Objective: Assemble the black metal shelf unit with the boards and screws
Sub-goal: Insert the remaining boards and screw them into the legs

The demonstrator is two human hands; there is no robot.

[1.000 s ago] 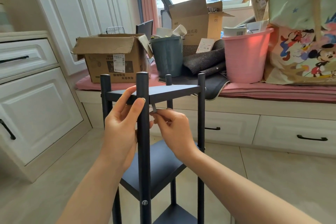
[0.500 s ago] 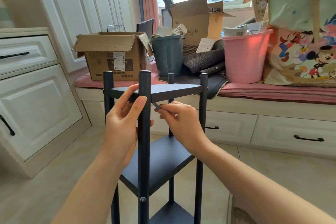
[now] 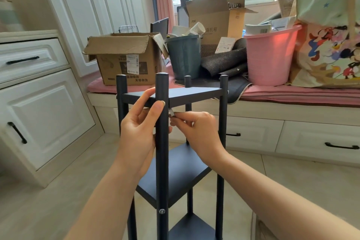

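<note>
The black metal shelf unit stands upright on the floor before me, with several round posts and three dark boards one above another. My left hand grips the near post just below the top board, thumb on its front. Just right of that post, my right hand pinches a small silver hex key whose tip points at the post under the top board. A silver screw sits in the near post at the middle board's level.
A window bench with a pink cushion runs behind the shelf, holding a cardboard box, a grey bin, a pink bucket and a cartoon tote bag. White drawers stand at the left. Beige floor tiles lie around.
My right hand has swung the hex key round a little at the near post, its fingers dropping slightly. The left hand keeps its grip on the post. The view shifted slightly.
</note>
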